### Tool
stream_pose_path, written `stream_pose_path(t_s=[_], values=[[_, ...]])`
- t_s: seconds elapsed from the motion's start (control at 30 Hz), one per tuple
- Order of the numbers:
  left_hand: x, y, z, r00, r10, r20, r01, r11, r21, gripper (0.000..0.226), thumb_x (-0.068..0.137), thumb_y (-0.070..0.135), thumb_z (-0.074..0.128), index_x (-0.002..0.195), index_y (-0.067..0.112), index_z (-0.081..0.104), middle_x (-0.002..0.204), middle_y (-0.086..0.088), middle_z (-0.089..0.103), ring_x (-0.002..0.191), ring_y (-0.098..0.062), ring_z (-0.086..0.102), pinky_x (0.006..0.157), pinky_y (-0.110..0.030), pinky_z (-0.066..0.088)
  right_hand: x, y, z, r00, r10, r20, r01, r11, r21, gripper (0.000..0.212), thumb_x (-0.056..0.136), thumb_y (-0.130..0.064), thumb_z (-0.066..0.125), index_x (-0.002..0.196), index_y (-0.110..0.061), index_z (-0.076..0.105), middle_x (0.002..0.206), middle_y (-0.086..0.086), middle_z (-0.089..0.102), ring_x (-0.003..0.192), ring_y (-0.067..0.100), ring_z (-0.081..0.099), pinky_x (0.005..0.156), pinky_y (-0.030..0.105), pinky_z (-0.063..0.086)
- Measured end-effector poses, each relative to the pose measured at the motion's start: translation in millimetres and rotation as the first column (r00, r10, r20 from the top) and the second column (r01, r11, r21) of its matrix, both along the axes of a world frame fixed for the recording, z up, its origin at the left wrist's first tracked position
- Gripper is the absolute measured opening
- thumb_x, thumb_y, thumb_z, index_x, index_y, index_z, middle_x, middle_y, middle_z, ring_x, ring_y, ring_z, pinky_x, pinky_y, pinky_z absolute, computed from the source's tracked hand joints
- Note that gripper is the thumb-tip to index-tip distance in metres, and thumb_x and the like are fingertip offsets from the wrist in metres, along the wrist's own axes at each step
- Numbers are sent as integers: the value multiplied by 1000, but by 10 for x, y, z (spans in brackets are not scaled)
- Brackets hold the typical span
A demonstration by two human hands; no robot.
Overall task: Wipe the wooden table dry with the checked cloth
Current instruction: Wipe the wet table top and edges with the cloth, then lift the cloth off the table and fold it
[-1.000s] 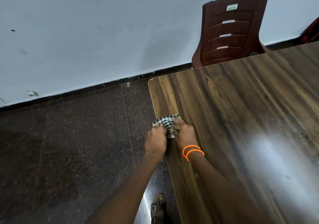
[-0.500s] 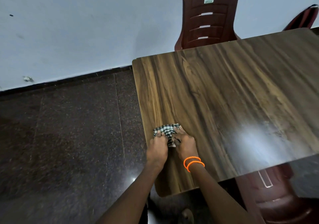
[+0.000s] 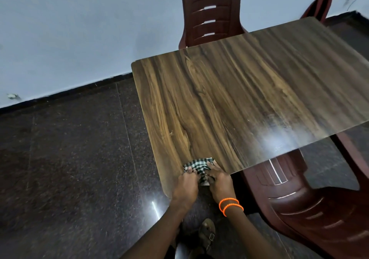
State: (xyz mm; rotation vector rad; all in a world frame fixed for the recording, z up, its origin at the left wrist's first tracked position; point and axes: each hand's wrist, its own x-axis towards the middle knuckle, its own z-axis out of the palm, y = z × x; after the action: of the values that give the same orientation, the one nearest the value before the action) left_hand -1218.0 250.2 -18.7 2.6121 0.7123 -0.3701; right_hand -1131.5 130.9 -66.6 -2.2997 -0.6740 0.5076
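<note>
Pressing the bunched checked cloth (image 3: 197,165), left hand (image 3: 185,184) and right hand (image 3: 219,180) have reached the wooden table (image 3: 229,103)'s near corner; much remains unwiped.

**Dim room, glare on table and floor**

Low, cool, even light, no hard shadows. Broad whitish glare on the right near part of the wooden table (image 3: 229,103), washing out the grain there. A small bright streak on the polished floor (image 3: 65,168) near the left forearm. Faint soft shadow on the wall (image 3: 79,29) left of the far chair (image 3: 209,15). Wide-angle bending of straight lines toward the edges. Slight smear at the far right corner; centre fairly sharp.
</note>
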Motion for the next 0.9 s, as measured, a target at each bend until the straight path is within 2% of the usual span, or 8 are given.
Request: stream_pose_path(t_s=[0.1, 0.2, 0.3, 0.37, 0.47, 0.6, 0.73, 0.9], values=[[20, 92, 120, 997, 40, 62, -40, 999, -3, 18, 93, 18, 51, 96, 24, 68, 90, -2, 70, 85, -22, 67, 66, -33, 51, -35, -35, 94, 996, -82, -43, 82, 997, 14, 26, 81, 2, 69, 101, -12, 76, 128, -3, 64, 128, 8, 49, 101, 5, 29], [113, 185, 158, 985, 76, 153, -84, 995, 47, 18, 92, 30, 58, 107, 24, 66, 100, -1, 70, 94, -22, 66, 74, -34, 52, -93, 25, 172, 974, -222, -43, 225, 972, 70, 17, 81, -4, 73, 96, -12, 77, 119, 0, 69, 115, 5, 57, 93, -3, 28], [198, 253, 75, 985, 8, 170, -23, 996, 85, 31, 84, 32, 68, 113, 22, 62, 118, 5, 64, 115, -16, 52, 87, -32, 50, -209, 142, 226, 937, -349, -16, 349, 932, 94, 17, 82, -5, 72, 98, -10, 76, 114, 4, 71, 110, 14, 64, 93, 9, 36], [206, 282, 4, 988, -39, 147, 25, 995, 100, 30, 81, 31, 70, 109, 22, 64, 115, 6, 64, 114, -16, 48, 88, -32, 48, -290, 207, 282, 901, -433, -3, 431, 895, 120, 15, 81, -3, 71, 94, -8, 76, 106, 4, 73, 101, 16, 66, 88, 13, 39], [175, 284, -44, 986, -84, 144, 68, 992, 109, 26, 81, 30, 69, 105, 22, 67, 105, 5, 67, 108, -16, 49, 85, -31, 48, -374, 260, 340, 830, -557, -2, 549, 819, 168, 7, 79, -3, 73, 84, -8, 74, 89, 5, 73, 84, 17, 66, 75, 5, 37], [159, 290, -44, 982, -108, 154, 92, 990, 109, 21, 79, 28, 70, 98, 21, 67, 99, 3, 67, 105, -18, 49, 85, -32, 48, -459, 315, 233, 614, -781, -115, 788, 598, 145, 22, 71, -18, 83, 87, -13, 69, 93, 8, 62, 84, 22, 58, 76, 20, 37], [227, 316, -10, 988, -83, 131, 74, 994, 74, 26, 77, 29, 71, 101, 22, 68, 101, 1, 65, 106, -20, 50, 88, -33, 47, -467, 321, 141, 323, -863, -389, 927, 371, -53, 47, 66, -34, 88, 96, -12, 60, 88, 9, 62, 82, 26, 57, 76, 32, 46], [330, 348, 21, 996, 33, 82, -18, 983, -184, 27, 76, 32, 72, 103, 26, 69, 103, -1, 68, 98, -20, 61, 85, -33, 52, -417, 250, 177, 157, -777, -610, 961, 264, -88, 40, 66, -16, 89, 95, -9, 61, 82, 7, 61, 74, 20, 62, 56, 40, 59]])
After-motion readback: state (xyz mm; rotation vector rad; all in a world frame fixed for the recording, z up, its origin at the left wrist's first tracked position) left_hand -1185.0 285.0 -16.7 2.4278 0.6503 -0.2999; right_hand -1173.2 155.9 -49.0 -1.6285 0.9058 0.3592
